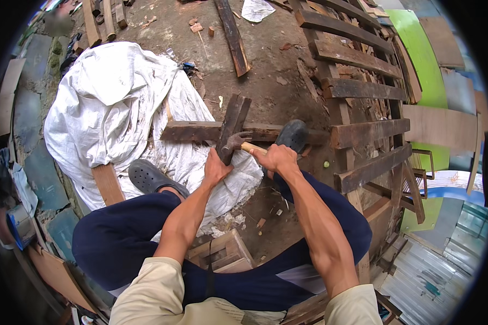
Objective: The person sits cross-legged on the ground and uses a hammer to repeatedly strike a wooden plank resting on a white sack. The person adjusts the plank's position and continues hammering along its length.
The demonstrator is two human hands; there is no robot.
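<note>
My right hand (280, 160) is wrapped round the pale wooden handle of a claw hammer (253, 148). Its dark metal head rests at, or just over, a short dark wooden board (235, 116). That board lies slantwise across a longer dark wooden beam (192, 131), which runs left to right between my feet. My left hand (217, 167) grips the board's near end. Whether a nail is under the hammer head cannot be made out.
A crumpled white sack sheet (114, 81) spreads at the left, under the beam's left part. Slatted wooden pallet frames (370, 132) stretch along the right. Ahead lies a loose dark plank (233, 38). A small wooden crate (228, 253) sits between my legs.
</note>
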